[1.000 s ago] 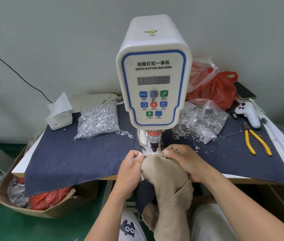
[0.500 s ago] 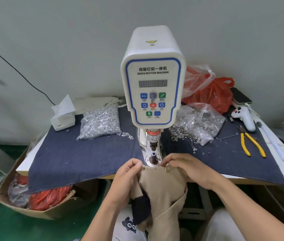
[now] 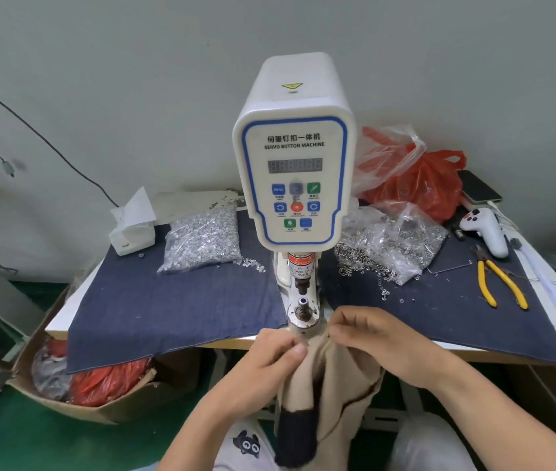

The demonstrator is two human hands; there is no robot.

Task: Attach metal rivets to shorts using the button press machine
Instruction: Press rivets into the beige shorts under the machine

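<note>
The shorts (image 3: pixel 329 385) looked soft and limp; both hands, left (image 3: pixel 271 355) and right (image 3: pixel 375 338), pinched the top edge, press (image 3: pixel 302 311) just beyond the fingertips.

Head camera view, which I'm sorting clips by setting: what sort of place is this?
Probably a small garment workshop: a button machine on a cloth-covered table, bags of rivets, and hands holding shorts at it.

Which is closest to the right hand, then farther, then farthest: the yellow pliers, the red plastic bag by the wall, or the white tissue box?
1. Yellow-handled pliers, on its right.
2. Red plastic bag, behind, by the wall.
3. White tissue box, far left.
</note>
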